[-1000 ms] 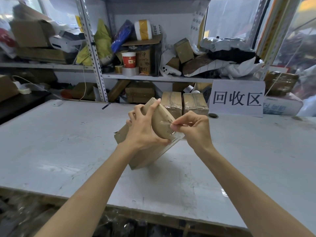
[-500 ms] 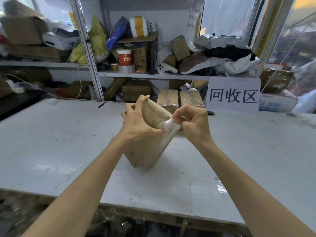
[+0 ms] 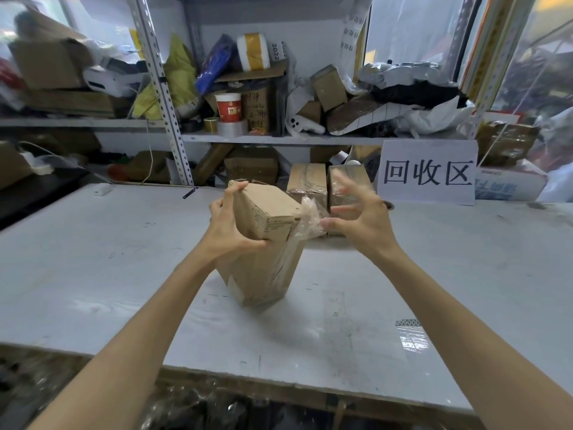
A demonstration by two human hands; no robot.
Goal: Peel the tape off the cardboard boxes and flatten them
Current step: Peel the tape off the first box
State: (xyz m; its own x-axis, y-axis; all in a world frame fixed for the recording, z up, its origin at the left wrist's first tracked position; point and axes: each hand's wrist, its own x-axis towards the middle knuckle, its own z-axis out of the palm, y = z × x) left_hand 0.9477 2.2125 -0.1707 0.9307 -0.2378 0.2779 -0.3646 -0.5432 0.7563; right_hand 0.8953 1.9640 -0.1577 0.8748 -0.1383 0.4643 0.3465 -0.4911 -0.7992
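Standing tilted near the middle of the desk [image 3: 93,259], the cardboard box [image 3: 273,265] has its lower end down on the surface and its top leaning toward the left edge. The left hand [image 3: 226,231] grips it up high, with the fingers curled over the far top edge and the thumb pressed under the near one, so that's a firm hold. A crumpled bit of clear tape [image 3: 310,218] hangs off the box's upper right corner. The right hand [image 3: 362,221] is just beside it with the fingers spread wide and holding nothing. Its thumb tip is right at the tape, but the hand is blurry, so I honestly can't tell if the tape is stuck to it. Behind that, at the far edge of the desk, the left taped box [image 3: 307,181] and the right taped box [image 3: 353,170] sit side by side, the right one partly hidden by those blurry fingers. Right of them a white sign [image 3: 429,172] with big black characters is propped up. A flat clear tape strip [image 3: 412,336] lies on the desk toward the near right corner. Past the far edge a messy shelf [image 3: 279,139] holds a red paper cup [image 3: 228,107], a silver tape roll [image 3: 232,128] under it, plus bags and more cardboard
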